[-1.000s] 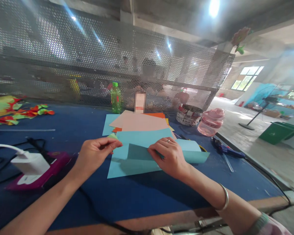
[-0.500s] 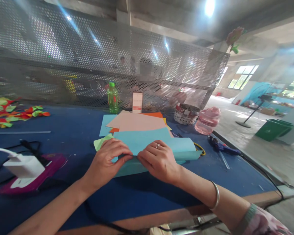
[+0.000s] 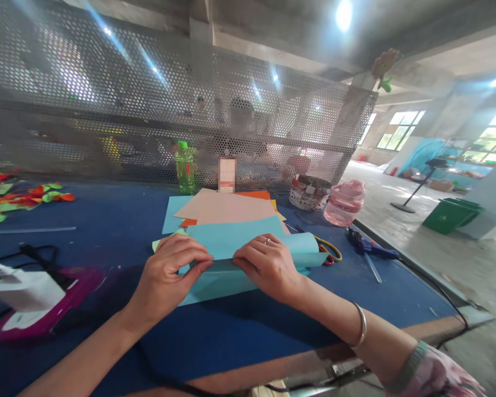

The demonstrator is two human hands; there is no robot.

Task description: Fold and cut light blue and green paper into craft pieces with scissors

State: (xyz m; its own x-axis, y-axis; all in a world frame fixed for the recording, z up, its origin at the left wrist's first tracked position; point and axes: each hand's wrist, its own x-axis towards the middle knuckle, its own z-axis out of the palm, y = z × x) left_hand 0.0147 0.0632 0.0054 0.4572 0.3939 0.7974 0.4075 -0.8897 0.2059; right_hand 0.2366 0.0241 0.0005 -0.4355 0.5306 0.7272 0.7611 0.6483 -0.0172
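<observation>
Plainly, we had both grips closed, thumb to fingers: our left hand [image 3: 167,270] and right hand [image 3: 270,264] pinched the raised edge of the light blue paper [image 3: 248,234] on the bench [image 3: 215,336]. Beyond it spread pale pink paper [image 3: 231,208]; farther back, a green bottle [image 3: 185,170] stood before the mesh screen [image 3: 149,121].

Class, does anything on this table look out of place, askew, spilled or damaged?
I see no spill or damage. The loose sheets behind the blue paper lie askew, corners pointing different ways. A yellow handle pokes out at the blue paper's right end, its tool partly hidden.
</observation>
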